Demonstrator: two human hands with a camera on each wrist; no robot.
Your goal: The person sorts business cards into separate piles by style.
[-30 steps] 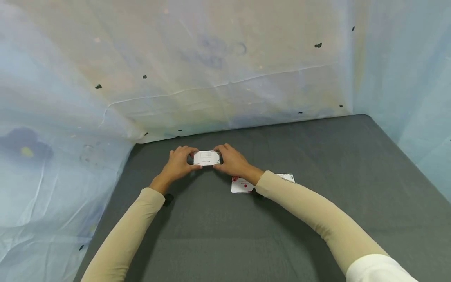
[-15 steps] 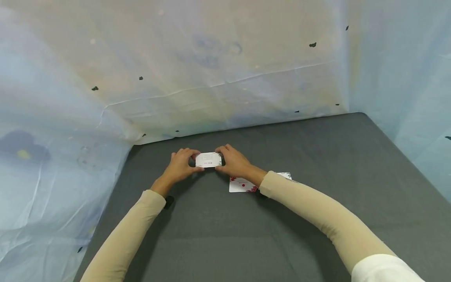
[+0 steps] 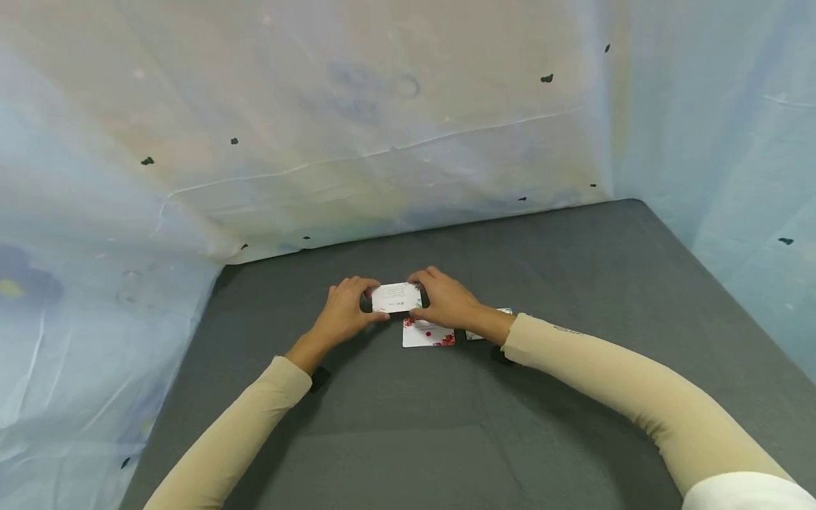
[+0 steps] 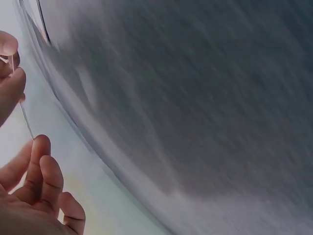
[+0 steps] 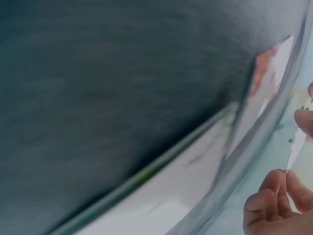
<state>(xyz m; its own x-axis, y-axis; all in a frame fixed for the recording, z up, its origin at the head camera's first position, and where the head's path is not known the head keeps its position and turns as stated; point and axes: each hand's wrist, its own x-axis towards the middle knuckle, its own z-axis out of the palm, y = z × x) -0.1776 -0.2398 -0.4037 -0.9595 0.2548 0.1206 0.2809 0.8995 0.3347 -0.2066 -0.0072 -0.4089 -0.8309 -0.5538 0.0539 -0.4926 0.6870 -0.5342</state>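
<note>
A small white card (image 3: 397, 297) with printed lines and floral corners is held up between the two hands, over the grey table. My left hand (image 3: 344, 313) pinches its left end between thumb and fingers, and my right hand (image 3: 448, 301) pinches the right end. Edge-on, the card (image 4: 26, 119) shows as a thin line in the left wrist view. On the table just below lies a white card with red flowers (image 3: 423, 336). Beside it, mostly hidden under the right wrist, is another white card (image 5: 161, 200) with a green-edged border.
The table (image 3: 382, 439) has a dark grey cloth cover. Pale patterned fabric (image 3: 382, 127) hangs along its back and both sides. Beige sleeves (image 3: 593, 375) cover both forearms.
Both hands have shifted right with the card, now right above the red-flowered card. The view has turned a little to the right, and more of the red-flowered card shows.
</note>
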